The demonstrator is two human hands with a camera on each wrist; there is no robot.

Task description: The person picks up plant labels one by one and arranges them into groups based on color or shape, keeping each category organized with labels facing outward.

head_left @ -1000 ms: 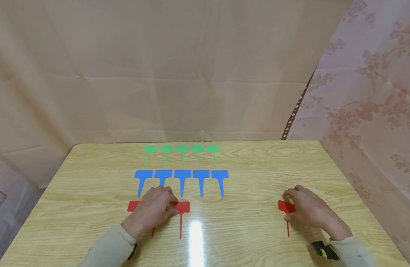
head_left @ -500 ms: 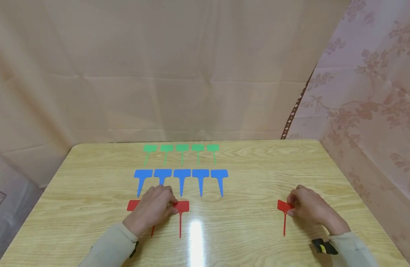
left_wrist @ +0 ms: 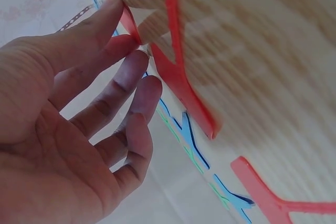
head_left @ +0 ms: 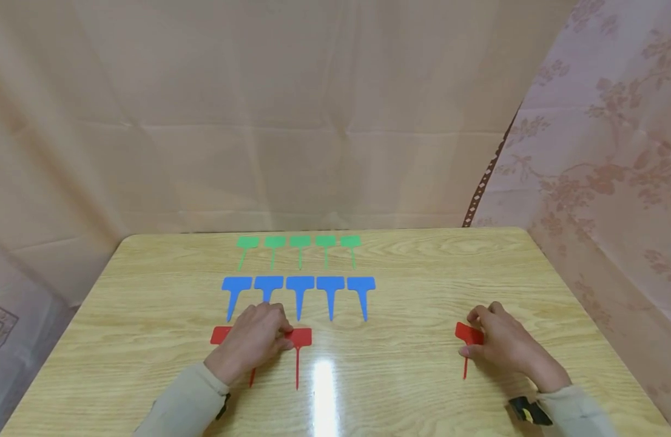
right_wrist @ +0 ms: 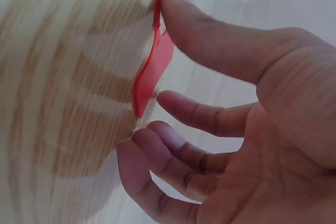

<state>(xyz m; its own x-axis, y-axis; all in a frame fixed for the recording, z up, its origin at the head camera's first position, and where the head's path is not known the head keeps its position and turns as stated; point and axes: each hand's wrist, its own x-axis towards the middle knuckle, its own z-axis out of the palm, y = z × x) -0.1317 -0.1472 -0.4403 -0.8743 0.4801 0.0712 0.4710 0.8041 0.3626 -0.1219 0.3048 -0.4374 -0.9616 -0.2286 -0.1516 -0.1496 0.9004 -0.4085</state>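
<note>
My left hand [head_left: 253, 340] reaches over a row of red T-shaped plant labels on the table. Its thumb and index finger pinch the near edge of the rightmost red label [head_left: 299, 337] of that row. The middle red label [left_wrist: 181, 87] is mostly hidden under this hand in the head view; the left red label [head_left: 219, 335] lies beside it. Farther right, my right hand [head_left: 507, 343] is at a lone red plant label [head_left: 466, 332]. Its thumb touches the label near the stem, while the index fingertip stands apart from it in the right wrist view.
Behind the red row lies a row of several blue T-shaped labels [head_left: 300, 283]. Farther back is a row of several green labels [head_left: 300, 241]. A beige curtain [head_left: 313, 121] hangs behind the wooden table [head_left: 412, 285], and a floral cloth [head_left: 608, 182] hangs at the right.
My right hand has loosened at the lone red label: thumb and index have spread apart, the thumb moving left across the label. The left hand has stayed in place.
</note>
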